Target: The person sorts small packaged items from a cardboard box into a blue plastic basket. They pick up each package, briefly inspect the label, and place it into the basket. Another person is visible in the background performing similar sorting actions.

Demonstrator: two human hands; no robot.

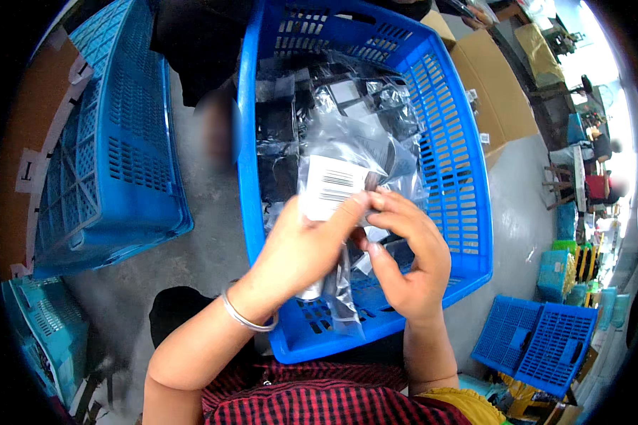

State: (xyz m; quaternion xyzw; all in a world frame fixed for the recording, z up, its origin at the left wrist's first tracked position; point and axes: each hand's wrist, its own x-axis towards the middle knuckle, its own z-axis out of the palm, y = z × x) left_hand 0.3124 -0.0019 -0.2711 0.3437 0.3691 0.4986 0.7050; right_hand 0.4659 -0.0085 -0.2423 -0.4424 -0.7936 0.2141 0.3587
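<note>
My left hand (308, 244) grips a clear plastic bag (345, 138) over the blue plastic crate (388, 332). A white label (334, 186) with a printed barcode shows on the bag, my left thumb across its lower right corner. Beside that thumb, the curled fingers of my right hand (417, 255) reach the bag's edge, while its own thumb stands apart from them. Whether the right hand pinches the plastic is not plain. Under both hands, several clear bags with dark contents and white labels (344, 91) fill the crate. Another clear plastic strip (345, 297) hangs below my left hand.
A large blue crate (138, 143) stands at left, by a brown board (40, 133). Someone in dark clothing (202, 48) is close to my crate's left side. Right of it lies an opened cardboard box (494, 90). Blue crates (553, 345) sit at lower right.
</note>
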